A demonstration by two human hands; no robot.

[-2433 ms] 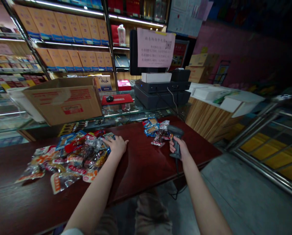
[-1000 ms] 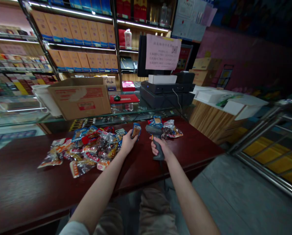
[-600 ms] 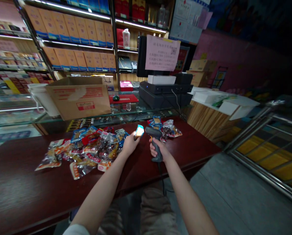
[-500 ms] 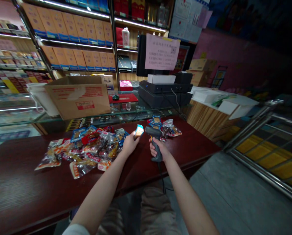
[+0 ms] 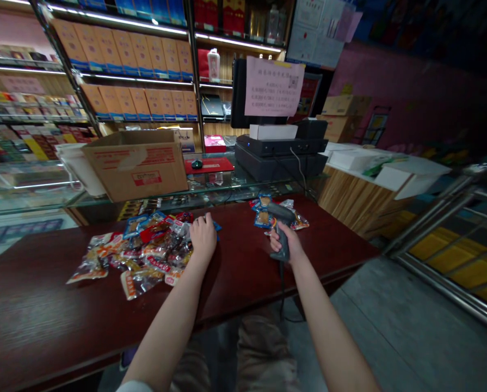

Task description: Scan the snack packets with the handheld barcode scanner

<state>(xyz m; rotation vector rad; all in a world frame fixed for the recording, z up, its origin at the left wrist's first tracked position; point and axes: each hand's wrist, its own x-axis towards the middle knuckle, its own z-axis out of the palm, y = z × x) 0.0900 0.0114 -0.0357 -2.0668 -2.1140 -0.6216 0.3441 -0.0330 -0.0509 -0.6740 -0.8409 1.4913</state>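
Observation:
My left hand (image 5: 203, 237) is at the right edge of a heap of plastic-wrapped snack packets (image 5: 157, 245), its fingers bent down over them. A blue packet edge (image 5: 217, 226) shows beside the hand; what lies under the fingers is hidden. My right hand (image 5: 293, 244) is wrapped round the handle of a dark barcode scanner (image 5: 282, 212), held above the table with its head tilted to the left. Behind the scanner lies a smaller group of packets (image 5: 263, 219), some blue-edged and some clear, partly covered by it.
The dark red table (image 5: 239, 272) carries both groups. Beyond it, a glass counter holds an open cardboard box (image 5: 141, 169), a white bucket (image 5: 82, 169), a mouse (image 5: 196, 163) and a monitor (image 5: 239, 98). A metal railing (image 5: 431, 218) stands at right; the scanner's cable (image 5: 283, 288) hangs off the table edge.
My left hand has moved left from in front of the scanner to the heap. The lit packet in its fingers no longer shows. The scanner has shifted right, still in my right hand.

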